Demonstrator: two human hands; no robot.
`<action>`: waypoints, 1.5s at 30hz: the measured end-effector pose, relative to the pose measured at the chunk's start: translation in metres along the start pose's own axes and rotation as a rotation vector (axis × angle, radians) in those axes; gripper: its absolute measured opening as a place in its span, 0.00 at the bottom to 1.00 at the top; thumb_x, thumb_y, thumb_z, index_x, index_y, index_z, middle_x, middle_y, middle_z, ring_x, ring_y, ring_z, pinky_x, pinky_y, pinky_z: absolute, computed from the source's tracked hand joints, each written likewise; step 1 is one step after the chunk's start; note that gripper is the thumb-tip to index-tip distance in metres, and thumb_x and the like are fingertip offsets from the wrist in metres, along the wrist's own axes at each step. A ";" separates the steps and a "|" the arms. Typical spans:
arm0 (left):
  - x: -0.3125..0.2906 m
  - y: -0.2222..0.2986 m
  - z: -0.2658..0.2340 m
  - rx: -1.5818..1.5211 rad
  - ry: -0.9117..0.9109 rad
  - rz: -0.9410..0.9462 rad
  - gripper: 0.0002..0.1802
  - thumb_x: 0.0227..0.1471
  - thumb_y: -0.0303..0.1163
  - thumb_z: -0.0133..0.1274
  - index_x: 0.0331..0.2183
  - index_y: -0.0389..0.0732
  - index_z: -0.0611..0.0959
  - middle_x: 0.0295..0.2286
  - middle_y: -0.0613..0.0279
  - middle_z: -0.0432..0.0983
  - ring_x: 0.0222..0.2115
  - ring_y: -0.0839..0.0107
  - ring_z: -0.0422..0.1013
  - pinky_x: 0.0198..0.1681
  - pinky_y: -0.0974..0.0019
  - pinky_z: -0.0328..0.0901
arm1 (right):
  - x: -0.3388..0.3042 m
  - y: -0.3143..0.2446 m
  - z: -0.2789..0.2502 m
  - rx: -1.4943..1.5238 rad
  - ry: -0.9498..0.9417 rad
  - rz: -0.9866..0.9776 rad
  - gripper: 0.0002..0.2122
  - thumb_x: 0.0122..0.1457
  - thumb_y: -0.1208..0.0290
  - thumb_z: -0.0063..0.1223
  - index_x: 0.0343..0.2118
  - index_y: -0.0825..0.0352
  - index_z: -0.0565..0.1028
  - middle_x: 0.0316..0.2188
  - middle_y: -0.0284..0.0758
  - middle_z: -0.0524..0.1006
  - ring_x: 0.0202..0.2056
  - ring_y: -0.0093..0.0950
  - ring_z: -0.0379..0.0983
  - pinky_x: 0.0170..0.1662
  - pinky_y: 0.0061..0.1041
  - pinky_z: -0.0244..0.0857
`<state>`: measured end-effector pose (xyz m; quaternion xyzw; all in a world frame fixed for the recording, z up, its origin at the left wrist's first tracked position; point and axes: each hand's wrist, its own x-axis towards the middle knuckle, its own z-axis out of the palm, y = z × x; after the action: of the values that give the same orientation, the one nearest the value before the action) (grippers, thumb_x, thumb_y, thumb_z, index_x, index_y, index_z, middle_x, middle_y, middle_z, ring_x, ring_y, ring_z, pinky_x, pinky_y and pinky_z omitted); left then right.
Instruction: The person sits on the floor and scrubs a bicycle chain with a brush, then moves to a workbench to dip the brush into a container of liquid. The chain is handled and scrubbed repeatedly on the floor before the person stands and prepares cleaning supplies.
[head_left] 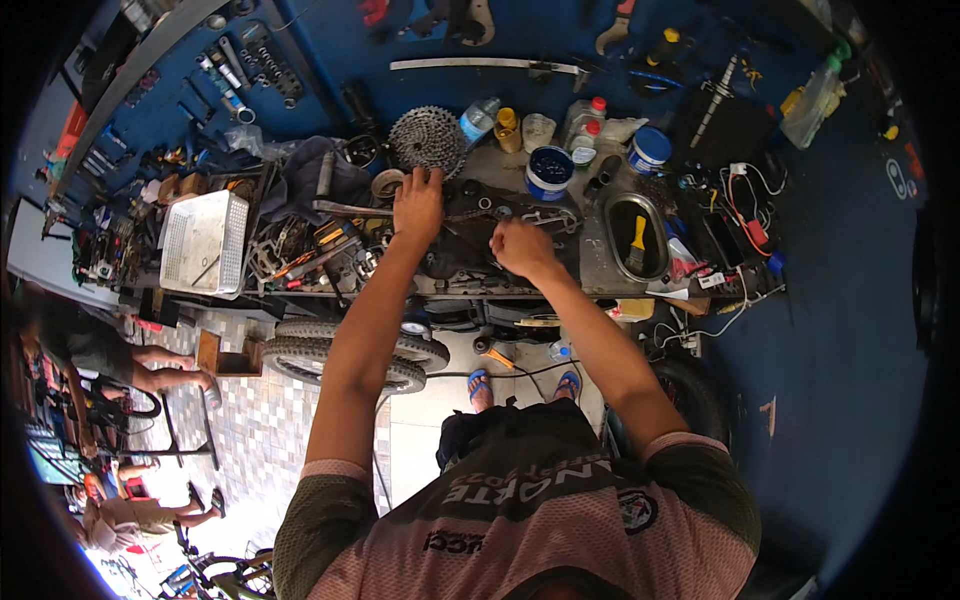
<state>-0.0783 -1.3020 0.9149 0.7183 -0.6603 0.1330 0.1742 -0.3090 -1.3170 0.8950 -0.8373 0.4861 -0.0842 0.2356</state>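
My left hand reaches over the cluttered workbench, fingers stretched forward and slightly apart, just below a large bicycle cassette. A long metal tool handle runs up to this hand from the left; whether the hand touches it I cannot tell. Beside the cassette is a round ring-shaped roll. My right hand is closed low over the bench, knuckles up, and anything in its fingers is hidden. Between the hands lie dark, greasy parts and a small metal ring.
Blue-labelled tubs, bottles and an oval tray with a yellow brush stand to the right. A white basket sits left. Bicycle wheels lie under the bench edge. Other people are at far left.
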 end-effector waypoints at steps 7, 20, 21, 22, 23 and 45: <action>-0.055 0.017 0.009 -0.105 -0.354 0.411 0.21 0.50 0.27 0.63 0.48 0.47 0.86 0.49 0.55 0.75 0.55 0.54 0.70 0.58 0.50 0.67 | -0.021 0.017 0.029 -0.105 -0.190 0.047 0.17 0.61 0.58 0.65 0.45 0.66 0.86 0.48 0.47 0.85 0.52 0.47 0.81 0.55 0.46 0.76; -0.064 0.012 -0.010 -0.027 -0.320 0.551 0.18 0.50 0.28 0.63 0.46 0.45 0.84 0.50 0.53 0.75 0.55 0.53 0.70 0.58 0.48 0.66 | -0.015 0.057 0.046 0.900 -0.270 0.089 0.14 0.62 0.66 0.65 0.46 0.71 0.84 0.39 0.38 0.86 0.34 0.28 0.81 0.33 0.32 0.73; -0.062 0.013 -0.018 -0.035 -0.331 0.552 0.18 0.50 0.29 0.63 0.46 0.45 0.84 0.50 0.53 0.74 0.55 0.52 0.70 0.58 0.48 0.66 | -0.019 0.059 0.042 1.037 -0.305 0.151 0.14 0.63 0.66 0.64 0.46 0.70 0.84 0.37 0.36 0.86 0.32 0.24 0.79 0.30 0.28 0.71; -0.059 0.016 -0.026 -0.033 -0.362 0.540 0.18 0.50 0.29 0.64 0.46 0.45 0.84 0.50 0.53 0.74 0.55 0.52 0.70 0.58 0.48 0.66 | -0.024 0.061 0.038 1.176 -0.326 0.232 0.13 0.64 0.67 0.64 0.46 0.70 0.83 0.36 0.34 0.85 0.30 0.20 0.76 0.28 0.25 0.68; -0.057 0.020 -0.033 -0.050 -0.345 0.566 0.18 0.50 0.29 0.64 0.46 0.44 0.83 0.50 0.53 0.74 0.55 0.52 0.70 0.58 0.48 0.65 | -0.029 0.063 0.034 1.209 -0.359 0.243 0.12 0.65 0.67 0.64 0.46 0.70 0.83 0.35 0.33 0.84 0.29 0.19 0.75 0.27 0.23 0.66; -0.190 0.184 -0.043 -0.912 -0.209 -0.185 0.26 0.53 0.22 0.68 0.53 0.40 0.82 0.43 0.51 0.77 0.42 0.58 0.76 0.41 0.57 0.75 | -0.058 0.377 -0.204 1.018 0.849 0.623 0.09 0.63 0.78 0.50 0.28 0.66 0.80 0.27 0.35 0.81 0.20 0.23 0.69 0.20 0.25 0.58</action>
<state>-0.2773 -1.1247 0.8876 0.6339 -0.5985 -0.2595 0.4155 -0.7064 -1.4884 0.8985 -0.3424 0.6519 -0.5459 0.3998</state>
